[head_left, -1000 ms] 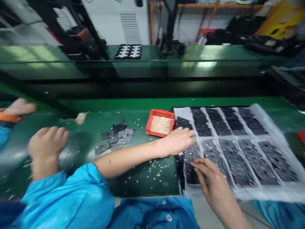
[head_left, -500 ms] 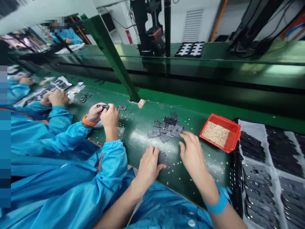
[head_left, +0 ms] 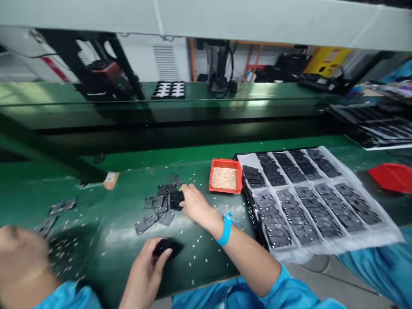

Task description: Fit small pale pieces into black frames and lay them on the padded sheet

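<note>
Left hand (head_left: 143, 268) pinches a black plate (head_left: 173, 248) between thumb and fingers, near the front edge of the bench (head_left: 112, 253); the plate is blurred. Right hand (head_left: 195, 205), with a blue band (head_left: 226, 231) on the wrist, has its fingers bent onto another plate (head_left: 176, 200) at the right side of a loose pile (head_left: 154, 202); whether they grip it cannot be told. Flat dark plates overlap in the pile, well back from the front edge. Pale chips (head_left: 193, 245) are scattered from there toward that edge. Right of the pile, a red box (head_left: 225, 190) holds more chips. Just beside it, a white-lined tray (head_left: 253, 214) overhangs the front edge, filled with two rows of five groups of overlapping plates. Toward the bench's right end sits a red bin (head_left: 392, 177). At the left front, a co-worker's hand (head_left: 22, 262) is blurred, near two loose plates (head_left: 62, 206).
</note>
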Demonstrator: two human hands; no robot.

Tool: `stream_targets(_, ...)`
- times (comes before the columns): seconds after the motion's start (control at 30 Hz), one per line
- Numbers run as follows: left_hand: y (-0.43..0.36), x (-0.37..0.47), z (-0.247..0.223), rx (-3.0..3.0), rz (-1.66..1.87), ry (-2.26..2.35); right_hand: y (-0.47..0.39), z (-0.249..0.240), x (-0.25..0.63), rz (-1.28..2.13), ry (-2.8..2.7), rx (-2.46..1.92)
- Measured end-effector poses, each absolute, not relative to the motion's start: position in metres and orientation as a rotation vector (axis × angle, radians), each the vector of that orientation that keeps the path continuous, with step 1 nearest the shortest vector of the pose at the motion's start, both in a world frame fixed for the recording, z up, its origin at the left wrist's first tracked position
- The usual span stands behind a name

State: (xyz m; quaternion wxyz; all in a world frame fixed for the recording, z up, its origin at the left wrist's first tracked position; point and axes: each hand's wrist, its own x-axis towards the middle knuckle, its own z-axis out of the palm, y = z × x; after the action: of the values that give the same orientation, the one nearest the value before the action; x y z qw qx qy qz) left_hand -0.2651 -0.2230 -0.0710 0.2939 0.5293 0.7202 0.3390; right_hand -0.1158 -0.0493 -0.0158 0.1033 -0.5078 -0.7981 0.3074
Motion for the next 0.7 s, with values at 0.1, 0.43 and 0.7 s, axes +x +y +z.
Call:
stream_targets(0.1, -0.198, -0.279, -0.033, 1.509, 0.968, 1.848, -0.072, 0.011, -0.08, 0.95, -2.214, -1.434)
stream_targets(0.43, 0.08, -0.126, 0.074, 2.153, 0.366, 1.046, -0.114, 0.05, 0.138, 1.032, -1.596, -1.566)
stream_targets(0.7, 0.18, 0.003, 0.016, 2.287, -0.086, 0.843, -0.069, 0.04, 0.206, 0.951, -1.449, -1.615)
